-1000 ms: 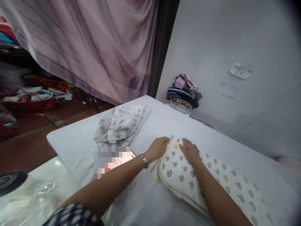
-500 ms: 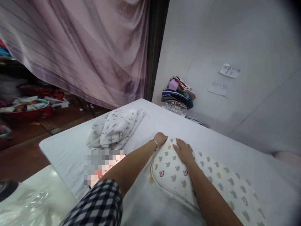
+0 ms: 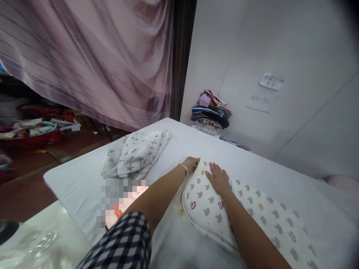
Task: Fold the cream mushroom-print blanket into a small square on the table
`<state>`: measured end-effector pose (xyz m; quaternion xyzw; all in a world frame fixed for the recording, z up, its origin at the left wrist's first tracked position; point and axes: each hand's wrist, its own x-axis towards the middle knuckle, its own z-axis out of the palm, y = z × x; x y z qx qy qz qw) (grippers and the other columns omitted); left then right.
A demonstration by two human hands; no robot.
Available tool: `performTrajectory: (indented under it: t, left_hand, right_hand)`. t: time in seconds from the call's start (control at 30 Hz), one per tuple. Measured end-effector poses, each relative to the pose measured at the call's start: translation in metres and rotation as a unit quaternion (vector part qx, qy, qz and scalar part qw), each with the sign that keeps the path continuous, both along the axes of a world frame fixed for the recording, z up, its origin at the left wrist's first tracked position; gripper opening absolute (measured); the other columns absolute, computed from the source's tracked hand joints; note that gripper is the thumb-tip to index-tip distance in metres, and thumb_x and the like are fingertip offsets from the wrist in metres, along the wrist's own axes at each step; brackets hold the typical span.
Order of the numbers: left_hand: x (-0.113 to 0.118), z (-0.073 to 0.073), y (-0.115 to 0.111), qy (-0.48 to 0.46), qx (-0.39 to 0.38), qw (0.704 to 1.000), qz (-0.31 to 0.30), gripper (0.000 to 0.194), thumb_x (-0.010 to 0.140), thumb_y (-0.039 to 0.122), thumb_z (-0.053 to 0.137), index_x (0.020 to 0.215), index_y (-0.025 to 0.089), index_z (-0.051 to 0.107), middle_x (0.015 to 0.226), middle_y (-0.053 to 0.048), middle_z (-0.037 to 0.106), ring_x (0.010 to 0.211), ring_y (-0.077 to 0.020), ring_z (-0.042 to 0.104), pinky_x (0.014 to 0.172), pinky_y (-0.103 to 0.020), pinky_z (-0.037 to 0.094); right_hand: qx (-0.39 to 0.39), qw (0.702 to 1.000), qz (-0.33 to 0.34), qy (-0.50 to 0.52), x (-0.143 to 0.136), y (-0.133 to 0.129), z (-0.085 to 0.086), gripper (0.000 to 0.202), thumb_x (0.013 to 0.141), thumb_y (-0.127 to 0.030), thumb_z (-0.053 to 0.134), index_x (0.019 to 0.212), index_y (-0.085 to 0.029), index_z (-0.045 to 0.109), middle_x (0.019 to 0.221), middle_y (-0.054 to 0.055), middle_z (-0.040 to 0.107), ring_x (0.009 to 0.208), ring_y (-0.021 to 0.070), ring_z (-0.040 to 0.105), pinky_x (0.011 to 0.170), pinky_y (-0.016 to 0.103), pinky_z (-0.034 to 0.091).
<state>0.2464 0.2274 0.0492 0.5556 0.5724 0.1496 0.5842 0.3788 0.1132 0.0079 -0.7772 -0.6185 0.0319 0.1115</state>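
Note:
A folded white baby blanket (image 3: pixel 206 200) printed with grey, yellow and red mushroom shapes lies on the white table. Its lower layers stretch off to the right beneath my right forearm. My right hand (image 3: pixel 220 181) rests flat on top, fingers spread. At the blanket's far left corner, my left hand (image 3: pixel 192 164) has its fingers curled closed. Thin, see-through plastic film (image 3: pixel 171 220) runs along the blanket's left side up to this hand, which grips its edge; the fingertips are partly hidden.
A crumpled white patterned cloth (image 3: pixel 137 155) lies at the table's far left. Near my left forearm is a partly blurred phone-like item (image 3: pixel 125 203). Clear plastic bags (image 3: pixel 39 246) sit at lower left. Folded clothes (image 3: pixel 210 112) are stacked by the wall; a pink curtain (image 3: pixel 112 56) hangs behind.
The film beside the blanket's left edge looks more drawn up and taut at my left hand. My right hand stays flat on the blanket. The view has shifted slightly.

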Motion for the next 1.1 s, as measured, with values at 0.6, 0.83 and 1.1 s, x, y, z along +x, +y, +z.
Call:
performTrajectory:
  t: [0.6,0.83,1.1]
  left_hand:
    - [-0.003,0.002,-0.002,0.162,0.168,0.970,-0.065,0.028,0.075,0.037,0.059,0.087,0.013,0.063,0.103,-0.014,0.065,0.098,-0.0229,0.059,0.075,-0.026,0.041]
    - [0.006,0.010,-0.011,0.254,0.258,0.925,-0.113,0.049,0.082,0.039,0.043,0.120,0.008,0.047,0.124,-0.022,0.052,0.114,-0.0308,0.050,0.088,-0.038,0.039]
    - [0.006,-0.016,-0.042,0.311,0.482,0.797,-0.189,0.050,0.090,0.037,0.023,0.128,0.009,0.041,0.137,-0.019,0.039,0.121,-0.0291,0.041,0.094,-0.043,0.036]
  right_hand:
    - [-0.023,1.000,0.015,0.003,-0.004,0.002,0.006,0.058,0.090,-0.056,0.024,0.140,-0.028,0.032,0.147,0.005,0.028,0.134,0.0223,0.022,0.107,0.046,0.007]
    - [-0.003,0.998,0.023,0.057,-0.002,0.001,0.017,0.059,0.089,-0.059,0.024,0.139,-0.028,0.034,0.146,0.006,0.030,0.135,0.0235,0.021,0.108,0.048,0.008]
    - [0.086,0.933,-0.036,0.347,0.024,0.004,0.030,0.046,0.086,-0.041,0.043,0.129,-0.026,0.048,0.132,0.001,0.051,0.119,0.0179,0.046,0.104,0.040,0.029]
